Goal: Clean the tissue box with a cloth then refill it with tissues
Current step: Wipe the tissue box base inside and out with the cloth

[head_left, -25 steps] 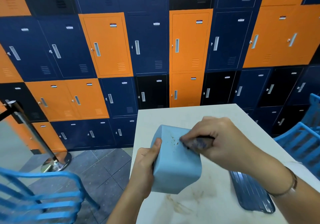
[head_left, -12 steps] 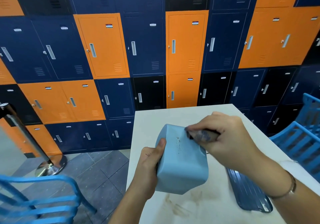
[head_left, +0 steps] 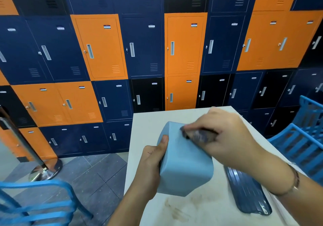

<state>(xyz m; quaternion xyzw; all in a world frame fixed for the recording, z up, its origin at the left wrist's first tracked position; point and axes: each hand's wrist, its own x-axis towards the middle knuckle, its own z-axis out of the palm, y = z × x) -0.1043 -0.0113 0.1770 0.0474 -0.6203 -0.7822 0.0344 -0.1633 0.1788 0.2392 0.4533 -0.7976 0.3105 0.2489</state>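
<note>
A light blue tissue box (head_left: pixel 183 169) is held tilted above the white table (head_left: pixel 148 120). My left hand (head_left: pixel 152 164) grips its left side, thumb on the upper face. My right hand (head_left: pixel 225 138) presses a dark bluish-grey cloth (head_left: pixel 197 135) against the box's upper far face; most of the cloth is hidden under my fingers. The face I see looks free of specks. No tissues show in view.
A dark blue ribbed flat piece (head_left: pixel 248 192) lies on the table to the right of the box. Brown smears (head_left: pixel 176 210) mark the near table surface. Blue chairs stand at right (head_left: pixel 304 138) and near left (head_left: pixel 35 199). A metal post (head_left: pixel 35 155) stands left; lockers behind.
My right hand with the cloth has slid across the box's upper face toward its far edge. The dark specks seen on that face earlier are gone.
</note>
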